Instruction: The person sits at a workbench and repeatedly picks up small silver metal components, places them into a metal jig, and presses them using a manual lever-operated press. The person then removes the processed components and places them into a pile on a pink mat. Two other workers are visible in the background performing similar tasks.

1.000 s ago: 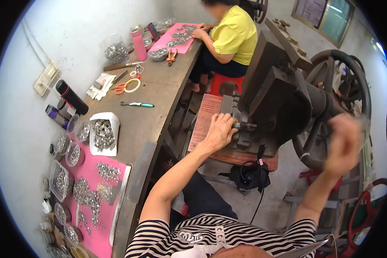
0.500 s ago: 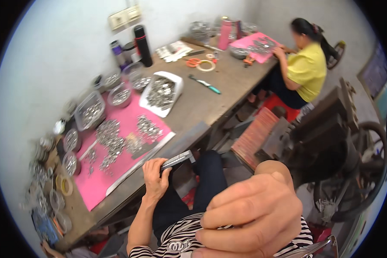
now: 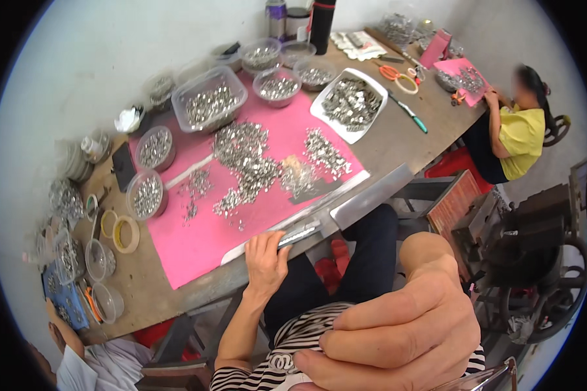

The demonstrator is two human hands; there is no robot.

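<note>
- The right hand (image 3: 398, 319) is very close, big in the view. Its fingers curl in. I cannot tell if they are pinching anything.
- The left hand (image 3: 265, 260) is farther down, in front of the striped shirt (image 3: 306, 332). Its thumb and fingers pinch one end of a thin grey bar (image 3: 300, 235).
- The bar sticks out to the right from the hand, by the near edge of the table (image 3: 372, 146). I cannot tell if it touches the table.
- A flat metal plate (image 3: 372, 199) lies along that edge, just right of the bar.
- Past the bar is a pink mat (image 3: 176, 260) with piles of shiny metal bits (image 3: 241, 146) on it.
- Two tape rolls (image 3: 134, 240) lie left of the mat.
- Behind the piles sit a square clear tub (image 3: 190, 124) and a white tray (image 3: 316, 109), both full of metal bits.
- Farther right are a green-handled brush (image 3: 411, 116) and orange scissors (image 3: 389, 72).
- A person in a yellow top (image 3: 522, 137) sits at the far right end.
</note>
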